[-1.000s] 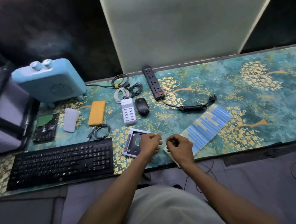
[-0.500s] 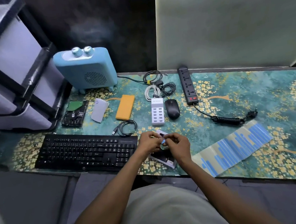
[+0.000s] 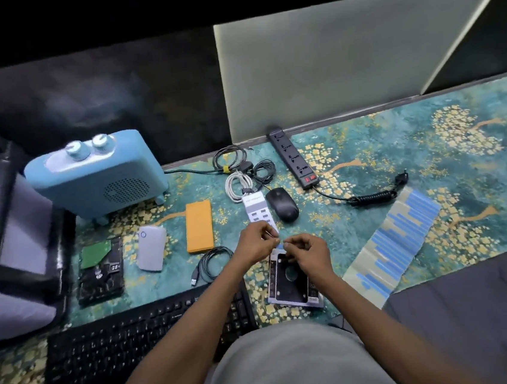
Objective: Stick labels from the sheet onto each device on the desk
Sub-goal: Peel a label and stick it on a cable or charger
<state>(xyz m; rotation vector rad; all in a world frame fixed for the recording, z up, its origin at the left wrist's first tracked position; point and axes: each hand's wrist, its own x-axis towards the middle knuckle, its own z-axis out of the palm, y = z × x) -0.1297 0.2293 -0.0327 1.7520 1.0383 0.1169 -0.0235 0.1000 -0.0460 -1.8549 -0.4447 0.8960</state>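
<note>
My left hand (image 3: 256,244) and my right hand (image 3: 308,252) meet above the far end of the drive caddy (image 3: 293,281), fingertips pinched together on a small blue label (image 3: 280,246). The label sheet (image 3: 398,239), pale with blue strips, lies to the right on the desk. Beyond my hands sit the white USB charging hub (image 3: 257,208) and the black mouse (image 3: 282,204). Other devices spread to the left: orange power bank (image 3: 199,226), white hard drive (image 3: 151,247), bare hard disk (image 3: 101,270), black keyboard (image 3: 142,341).
A blue heater (image 3: 97,177) stands at the back left, beside a grey and black unit (image 3: 3,237). A black power strip (image 3: 293,157) with a coiled cord (image 3: 371,197) lies at the back. Coiled cables (image 3: 237,168) and a black USB cable (image 3: 212,263) lie among the devices.
Both hands came together from the sheet's edge and now hold a small blue label over the caddy. The camera view swung left, then back and lower.
</note>
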